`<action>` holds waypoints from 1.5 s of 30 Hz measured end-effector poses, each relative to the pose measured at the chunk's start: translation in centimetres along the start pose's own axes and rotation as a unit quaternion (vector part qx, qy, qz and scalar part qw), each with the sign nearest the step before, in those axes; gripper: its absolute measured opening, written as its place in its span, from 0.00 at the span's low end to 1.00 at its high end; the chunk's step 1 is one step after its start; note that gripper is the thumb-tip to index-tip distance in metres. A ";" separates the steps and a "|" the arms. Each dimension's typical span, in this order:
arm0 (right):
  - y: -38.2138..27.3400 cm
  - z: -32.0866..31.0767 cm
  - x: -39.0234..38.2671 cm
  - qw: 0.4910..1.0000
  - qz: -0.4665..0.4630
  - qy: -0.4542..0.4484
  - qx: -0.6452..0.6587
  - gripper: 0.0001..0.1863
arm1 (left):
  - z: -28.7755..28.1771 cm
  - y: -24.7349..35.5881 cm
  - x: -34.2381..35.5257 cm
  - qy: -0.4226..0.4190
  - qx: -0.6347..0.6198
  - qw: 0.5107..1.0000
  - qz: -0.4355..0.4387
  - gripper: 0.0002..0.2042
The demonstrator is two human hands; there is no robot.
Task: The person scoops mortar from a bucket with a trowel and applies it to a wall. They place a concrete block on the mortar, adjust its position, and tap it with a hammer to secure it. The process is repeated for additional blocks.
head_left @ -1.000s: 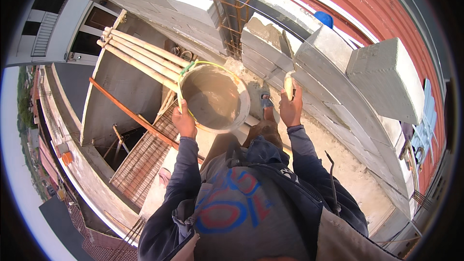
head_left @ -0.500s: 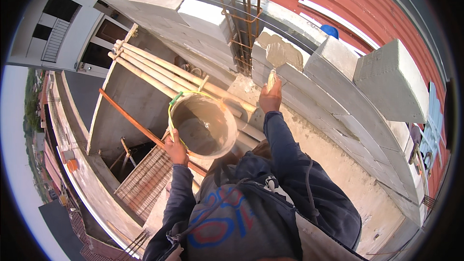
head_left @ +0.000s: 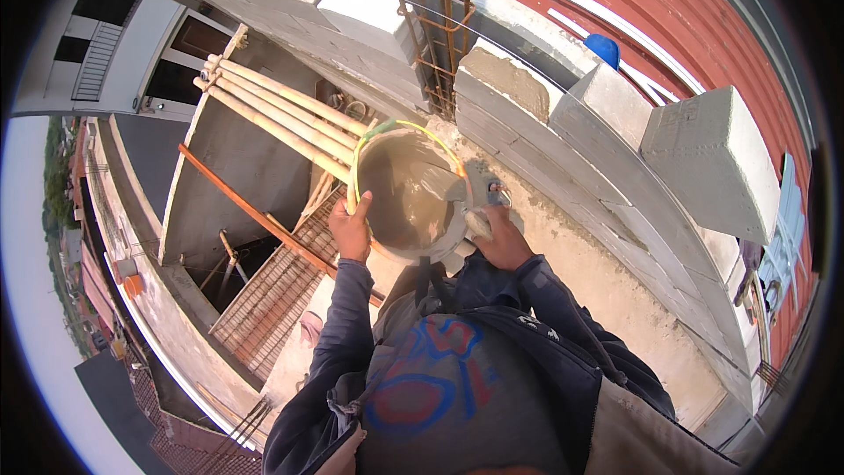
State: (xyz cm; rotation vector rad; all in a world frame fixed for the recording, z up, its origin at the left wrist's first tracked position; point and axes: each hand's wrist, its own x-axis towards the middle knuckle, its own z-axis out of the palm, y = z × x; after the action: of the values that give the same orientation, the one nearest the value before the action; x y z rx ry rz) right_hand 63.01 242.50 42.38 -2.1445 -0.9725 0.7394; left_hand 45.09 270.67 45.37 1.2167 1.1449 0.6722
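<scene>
My left hand (head_left: pixel 350 230) grips the yellow handle at the left side of a round bucket (head_left: pixel 387 167), which has wet grey mortar inside. In my right hand (head_left: pixel 501 242) is a trowel (head_left: pixel 477 222), held by its handle at the bucket's right side, its blade down inside the bucket. Just beyond and to the right stands a wall of pale grey blocks (head_left: pixel 571 158), with a patch of spread mortar (head_left: pixel 505 79) on one top block. A loose-looking large block (head_left: pixel 703 158) rests farther right on the wall.
Bamboo poles (head_left: pixel 272 105) and an orange bar (head_left: pixel 233 193) lie left of the bucket, above an opening with mesh (head_left: pixel 264 303). Vertical rebar (head_left: pixel 437 44) rises from a gap in the wall. Red metal roofing (head_left: pixel 651 0) and a blue object (head_left: pixel 603 51) are behind the wall.
Half a second ago my right hand held the trowel up at the top block; it has come down to the bucket. The bucket has shifted up and to the right.
</scene>
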 end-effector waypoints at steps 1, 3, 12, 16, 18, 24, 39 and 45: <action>-0.6 -0.8 0.5 0.999 0.011 -0.045 -0.018 0.31 | 1.5 0.9 -0.1 -0.007 -0.007 1.000 0.019 0.15; -4.5 -4.6 2.3 0.984 0.066 -0.158 -0.044 0.28 | 2.5 1.3 0.4 -0.035 0.010 0.999 0.029 0.15; -11.3 -10.2 4.5 0.955 0.164 -0.022 -0.245 0.32 | 3.4 2.3 1.7 -0.165 0.010 0.973 0.158 0.20; -10.7 -4.5 -1.0 0.921 0.158 -0.001 -0.355 0.33 | 2.3 6.9 -0.8 -0.189 0.009 0.963 0.190 0.23; -11.7 -1.5 -2.7 0.925 0.150 0.007 -0.350 0.33 | 0.9 8.4 -1.3 -0.202 -0.010 0.959 0.199 0.24; -16.4 3.5 -5.6 0.907 -0.008 0.046 -0.419 0.26 | -2.7 11.5 -1.6 -0.221 0.019 0.946 0.235 0.23; -19.8 5.8 -4.6 0.796 0.181 -0.231 0.529 0.31 | -10.8 11.1 3.3 -0.083 -0.031 0.978 0.191 0.25; -19.2 2.7 -3.1 0.823 0.128 -0.162 0.529 0.23 | -10.7 9.6 5.3 -0.014 -0.206 0.972 0.114 0.19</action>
State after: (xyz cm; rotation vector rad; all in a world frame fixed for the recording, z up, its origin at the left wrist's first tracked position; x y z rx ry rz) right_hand 51.21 250.58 55.81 -1.1577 -0.2431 1.3968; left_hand 38.48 281.84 53.46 1.0012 0.7945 1.0080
